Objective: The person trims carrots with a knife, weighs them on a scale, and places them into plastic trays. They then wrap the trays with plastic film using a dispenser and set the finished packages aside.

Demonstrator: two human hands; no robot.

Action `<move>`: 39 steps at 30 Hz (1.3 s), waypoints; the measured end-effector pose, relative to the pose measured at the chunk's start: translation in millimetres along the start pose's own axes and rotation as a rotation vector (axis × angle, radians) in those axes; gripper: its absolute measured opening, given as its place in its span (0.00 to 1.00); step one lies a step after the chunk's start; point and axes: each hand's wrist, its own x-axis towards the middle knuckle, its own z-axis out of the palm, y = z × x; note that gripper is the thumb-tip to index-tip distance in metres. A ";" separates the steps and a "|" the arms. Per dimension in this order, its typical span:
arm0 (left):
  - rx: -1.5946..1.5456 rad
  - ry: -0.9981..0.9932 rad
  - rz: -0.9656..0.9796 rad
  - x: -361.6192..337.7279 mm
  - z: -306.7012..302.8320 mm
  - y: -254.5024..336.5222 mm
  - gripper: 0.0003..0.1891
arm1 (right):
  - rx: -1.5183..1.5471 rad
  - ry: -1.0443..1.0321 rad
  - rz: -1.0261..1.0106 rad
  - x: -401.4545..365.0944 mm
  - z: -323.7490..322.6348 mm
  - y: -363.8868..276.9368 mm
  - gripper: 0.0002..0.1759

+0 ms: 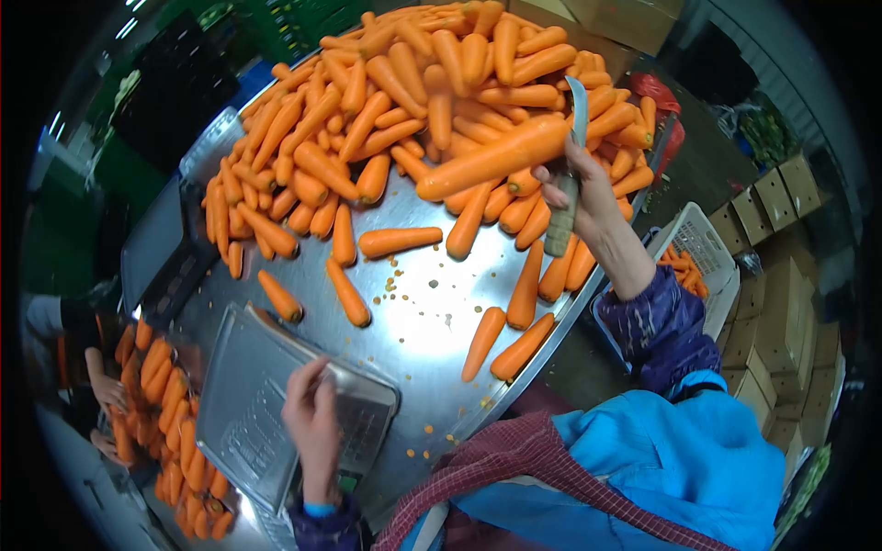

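**Right hand on knife and large carrot, over metal tabletop**

Right hand (593, 188) was grasping the knife (561, 216), blade up, with the large carrot (496, 160) held at its thick end, right of frame centre. Left hand (312, 413) was at lower centre, over the clear tray (248, 404); blurred, couldn't tell if released or clenched.

Surface: shiny metal tabletop (427, 317), orange scraps scattered mid-frame. Carrot heap (404, 92) covered its upper part; loose carrots lay below. Dark bin (156, 248) sat at the left edge, red plastic (657, 101) at the upper right corner.

Room: green crates (266, 37) upper left, cardboard boxes (781, 321) right, white basket (712, 253) with smaller carrots beside the tabletop. Lower left: co-worker's hands (109, 393) at a second carrot heap (184, 427).
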 end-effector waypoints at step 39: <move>-1.250 -0.224 -0.585 18.4 143.2 20.4 0.19 | -1.523 0.212 -0.567 13.6 -100.3 45.7 0.21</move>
